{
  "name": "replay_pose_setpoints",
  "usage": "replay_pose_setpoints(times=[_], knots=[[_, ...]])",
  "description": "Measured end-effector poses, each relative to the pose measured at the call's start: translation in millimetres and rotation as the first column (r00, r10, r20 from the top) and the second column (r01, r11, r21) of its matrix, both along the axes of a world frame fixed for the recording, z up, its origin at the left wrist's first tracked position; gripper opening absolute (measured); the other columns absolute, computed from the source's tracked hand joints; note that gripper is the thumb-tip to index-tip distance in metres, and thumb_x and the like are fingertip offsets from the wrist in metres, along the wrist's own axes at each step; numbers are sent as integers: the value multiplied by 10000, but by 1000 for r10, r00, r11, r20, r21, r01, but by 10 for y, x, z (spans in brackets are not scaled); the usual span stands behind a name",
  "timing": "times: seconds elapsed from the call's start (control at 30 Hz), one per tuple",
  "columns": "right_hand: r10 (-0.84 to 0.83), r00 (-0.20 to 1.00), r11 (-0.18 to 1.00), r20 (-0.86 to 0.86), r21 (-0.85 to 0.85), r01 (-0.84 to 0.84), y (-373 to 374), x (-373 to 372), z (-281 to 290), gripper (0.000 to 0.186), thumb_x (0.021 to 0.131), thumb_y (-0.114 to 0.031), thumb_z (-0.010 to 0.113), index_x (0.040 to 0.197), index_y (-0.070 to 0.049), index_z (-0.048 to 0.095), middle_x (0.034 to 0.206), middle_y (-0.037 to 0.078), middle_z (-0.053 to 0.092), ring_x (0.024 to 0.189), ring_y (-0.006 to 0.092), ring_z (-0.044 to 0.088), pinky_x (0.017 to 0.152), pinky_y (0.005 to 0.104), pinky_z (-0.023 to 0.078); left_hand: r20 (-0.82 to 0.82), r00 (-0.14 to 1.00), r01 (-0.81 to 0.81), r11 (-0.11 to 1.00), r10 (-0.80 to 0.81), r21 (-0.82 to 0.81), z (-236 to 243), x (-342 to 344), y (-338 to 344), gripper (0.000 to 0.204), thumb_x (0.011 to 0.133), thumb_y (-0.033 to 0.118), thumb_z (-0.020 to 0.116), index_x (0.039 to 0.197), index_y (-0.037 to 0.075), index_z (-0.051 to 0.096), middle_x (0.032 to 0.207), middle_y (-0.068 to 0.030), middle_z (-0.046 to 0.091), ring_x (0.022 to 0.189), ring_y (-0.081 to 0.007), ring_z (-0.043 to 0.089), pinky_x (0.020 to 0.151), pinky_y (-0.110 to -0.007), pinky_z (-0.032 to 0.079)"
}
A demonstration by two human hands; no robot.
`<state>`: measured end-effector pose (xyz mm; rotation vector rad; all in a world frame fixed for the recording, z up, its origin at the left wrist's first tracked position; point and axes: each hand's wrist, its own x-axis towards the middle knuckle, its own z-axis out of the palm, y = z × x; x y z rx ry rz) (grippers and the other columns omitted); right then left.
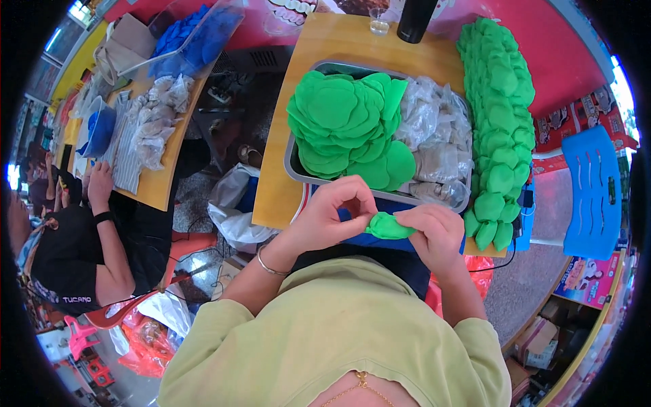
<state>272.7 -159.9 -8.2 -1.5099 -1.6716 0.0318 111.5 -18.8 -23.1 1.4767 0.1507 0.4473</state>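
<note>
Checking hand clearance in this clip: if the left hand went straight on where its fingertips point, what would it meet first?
The small green piece at the fingertips of the left hand; just beyond it, probably the right hand, though depth is unclear.

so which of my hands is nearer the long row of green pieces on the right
Right: your right hand is just left of the green row, by its near end; your left hand is farther left.

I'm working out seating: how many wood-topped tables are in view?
2: the first table is under the metal tray; the second table is at left, beside the co-worker. Others may be hidden.
</note>
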Motion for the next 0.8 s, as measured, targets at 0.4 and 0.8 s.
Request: replay_pose_setpoints(times=[0.4, 0.8], knots=[[-78, 985, 989, -157, -136, 57, -41, -4, 34, 267, 632, 37, 660, 873, -75, 639, 773, 83, 644, 670, 251, 620, 583, 317, 478, 103, 993, 3, 881, -58, 473, 173, 37, 68, 207, 693, -34, 640, 885, 42, 617, 873, -65, 590, 798, -202, 589, 660, -280, 478], [-333, 806, 897, -490, -428, 111, -114, -53, -43, 73, 825, -38, 604, 896, -28, 590, 681, 55, 605, 520, 87, 556, 482, 235, 428, 84, 981, -161, 977, 174, -141, 16, -36, 127, 556, 693, -9, 696, 1159, 78, 405, 1063, -42, 474, 987, -139, 503, 729, -247, 474]])
